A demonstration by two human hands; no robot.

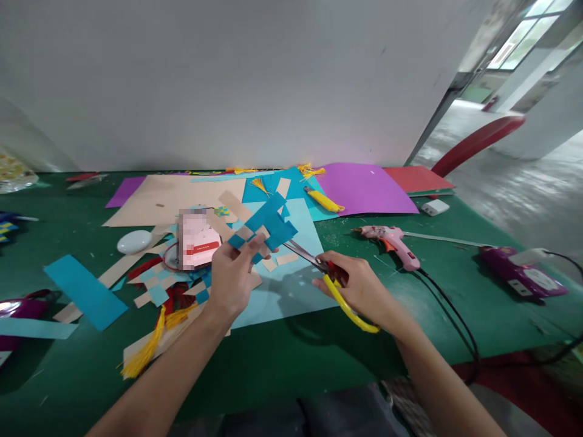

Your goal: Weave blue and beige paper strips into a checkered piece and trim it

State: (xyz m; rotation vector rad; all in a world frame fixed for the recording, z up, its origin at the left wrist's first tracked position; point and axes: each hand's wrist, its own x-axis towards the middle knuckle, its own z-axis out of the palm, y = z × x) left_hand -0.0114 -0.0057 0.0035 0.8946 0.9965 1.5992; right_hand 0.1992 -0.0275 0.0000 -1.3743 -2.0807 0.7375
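Pinched in my left hand is a piece of woven paper, blue with beige strips crossing it, held above the table. My right hand is closed around the handles of a pair of scissors with yellow and red grips. The scissor blades point left and their tips reach the lower right edge of the blue paper. Whether the blades are parted is hard to make out. Beneath both hands lies a light blue sheet.
A pink glue gun lies to the right, its cord trailing forward. A yellow utility knife rests on coloured sheets at the back. To the left are a phone, paper scraps, a yellow tassel and a white oval object.
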